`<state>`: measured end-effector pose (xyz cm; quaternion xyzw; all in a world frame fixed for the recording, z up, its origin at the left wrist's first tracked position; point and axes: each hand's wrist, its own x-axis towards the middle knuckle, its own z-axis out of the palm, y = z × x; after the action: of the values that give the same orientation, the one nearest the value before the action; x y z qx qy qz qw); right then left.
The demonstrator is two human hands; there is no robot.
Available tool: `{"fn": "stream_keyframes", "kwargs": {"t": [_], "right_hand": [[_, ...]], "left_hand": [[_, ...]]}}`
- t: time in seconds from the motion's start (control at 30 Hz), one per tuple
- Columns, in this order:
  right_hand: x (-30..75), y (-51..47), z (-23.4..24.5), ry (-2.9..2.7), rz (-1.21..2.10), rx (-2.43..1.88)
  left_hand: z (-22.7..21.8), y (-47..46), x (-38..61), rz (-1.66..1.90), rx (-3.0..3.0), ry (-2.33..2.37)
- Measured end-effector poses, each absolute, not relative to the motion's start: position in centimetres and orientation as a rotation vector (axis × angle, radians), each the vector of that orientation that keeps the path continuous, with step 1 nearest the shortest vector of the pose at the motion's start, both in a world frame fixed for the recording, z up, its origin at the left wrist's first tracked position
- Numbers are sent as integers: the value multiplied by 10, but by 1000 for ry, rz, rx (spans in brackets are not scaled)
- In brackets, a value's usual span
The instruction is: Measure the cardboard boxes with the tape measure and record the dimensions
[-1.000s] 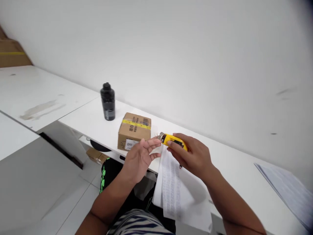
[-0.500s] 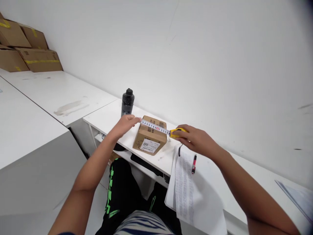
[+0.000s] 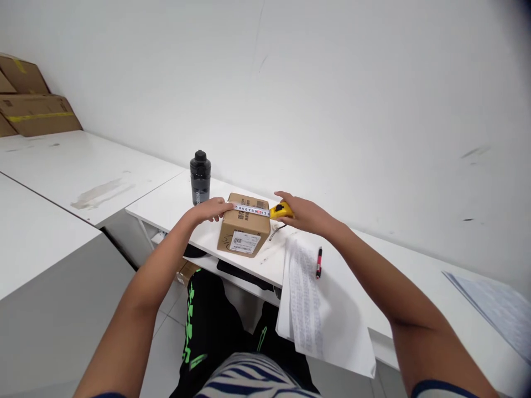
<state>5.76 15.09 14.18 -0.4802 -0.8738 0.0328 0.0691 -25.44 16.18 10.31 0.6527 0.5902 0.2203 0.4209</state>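
Note:
A small cardboard box (image 3: 244, 226) with a white label on its front sits on the white desk. Across its top lies the white blade of a tape measure (image 3: 282, 210), whose yellow case is at the box's right edge. My right hand (image 3: 305, 213) is closed around that case, with one finger raised. At the box's left top edge, my left hand (image 3: 212, 209) pinches the blade's end between thumb and fingers. The end hook is hidden under those fingers.
A dark water bottle (image 3: 200, 177) stands behind my left hand. To the right are written paper sheets (image 3: 307, 309), a red and black pen (image 3: 319, 262) and another paper stack (image 3: 493, 309). Large cardboard boxes (image 3: 39, 116) are piled at the far left, by the wall.
The exposed tape has become shorter, with the yellow case now close against the box's right edge. My view has shifted a little to the right.

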Motion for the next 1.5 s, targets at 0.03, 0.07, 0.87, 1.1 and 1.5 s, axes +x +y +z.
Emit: {"fn": "stream_keyframes", "kwargs": {"t": [0.03, 0.07, 0.87, 1.1, 1.5], "right_hand": [[57, 152, 141, -2631, 92, -1422], [57, 154, 141, -2636, 88, -1397], [-60, 20, 89, -1821, -261, -1460], [-47, 35, 85, -1895, 99, -1432], [-46, 53, 84, -1889, 139, -1254]], "left_hand": [[102, 162, -255, 571, 1637, 1467], [102, 161, -255, 596, 1644, 1452], [174, 261, -180, 10, 2268, 1436], [140, 255, -202, 236, 2003, 1379], [113, 248, -208, 524, 1864, 1202]]}}
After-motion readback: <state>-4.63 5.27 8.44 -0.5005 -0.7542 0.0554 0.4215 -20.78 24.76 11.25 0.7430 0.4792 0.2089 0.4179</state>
